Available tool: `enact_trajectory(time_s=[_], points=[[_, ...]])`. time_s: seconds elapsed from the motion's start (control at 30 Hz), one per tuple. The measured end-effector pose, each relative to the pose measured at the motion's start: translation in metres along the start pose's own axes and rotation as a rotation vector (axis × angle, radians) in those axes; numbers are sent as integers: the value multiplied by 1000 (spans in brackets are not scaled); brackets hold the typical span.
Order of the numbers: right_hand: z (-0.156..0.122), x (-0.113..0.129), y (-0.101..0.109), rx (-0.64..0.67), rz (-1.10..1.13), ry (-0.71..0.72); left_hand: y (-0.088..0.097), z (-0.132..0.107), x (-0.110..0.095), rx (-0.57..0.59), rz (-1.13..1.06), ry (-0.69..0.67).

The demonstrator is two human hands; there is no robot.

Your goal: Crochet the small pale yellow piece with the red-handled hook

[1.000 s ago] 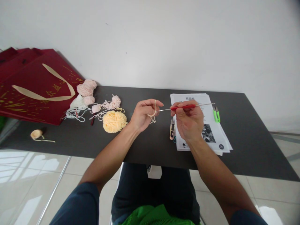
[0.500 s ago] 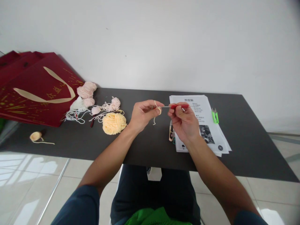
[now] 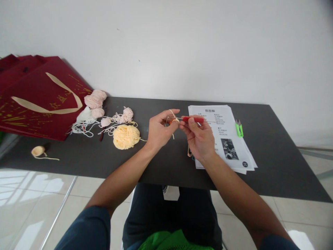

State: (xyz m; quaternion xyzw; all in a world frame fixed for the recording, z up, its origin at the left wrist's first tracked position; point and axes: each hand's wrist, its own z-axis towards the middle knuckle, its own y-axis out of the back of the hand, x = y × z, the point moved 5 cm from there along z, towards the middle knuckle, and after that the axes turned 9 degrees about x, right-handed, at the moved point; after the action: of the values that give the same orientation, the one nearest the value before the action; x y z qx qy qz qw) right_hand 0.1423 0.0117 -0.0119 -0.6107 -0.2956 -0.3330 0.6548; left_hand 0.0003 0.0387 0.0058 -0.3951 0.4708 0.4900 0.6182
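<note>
Red-handled hook (image 3: 193, 119) sits pinched — right grip (image 3: 201, 139) closed on it.

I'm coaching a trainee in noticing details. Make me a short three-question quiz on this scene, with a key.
1. True or false: the right hand is holding the red-handled hook.

2. Multiple choice: which of these lies nearest the left hand?
A) the cream cup-shaped piece
B) the yellow yarn ball
C) the red gift bags

3. Fill in the blank: as the wearer sees them, the green snips lie at the ____ edge of the printed sheets.

Key: 1. True. 2. B. 3. right.
</note>
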Motion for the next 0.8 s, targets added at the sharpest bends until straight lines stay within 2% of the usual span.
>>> enact_trajectory(time_s=[0.17, 0.27, 0.53, 0.8], points=[[1, 0, 1, 7, 7, 18, 0, -5, -8, -93, 121, -72], [1, 2, 1, 9, -24, 43, 1, -6, -9, -108, 146, -90], [0, 17, 1, 49, -109, 227, 1, -5, -8, -111, 144, -87], [-6, 24, 1, 41, -292, 379, 3, -7, -10, -145, 147, -107]])
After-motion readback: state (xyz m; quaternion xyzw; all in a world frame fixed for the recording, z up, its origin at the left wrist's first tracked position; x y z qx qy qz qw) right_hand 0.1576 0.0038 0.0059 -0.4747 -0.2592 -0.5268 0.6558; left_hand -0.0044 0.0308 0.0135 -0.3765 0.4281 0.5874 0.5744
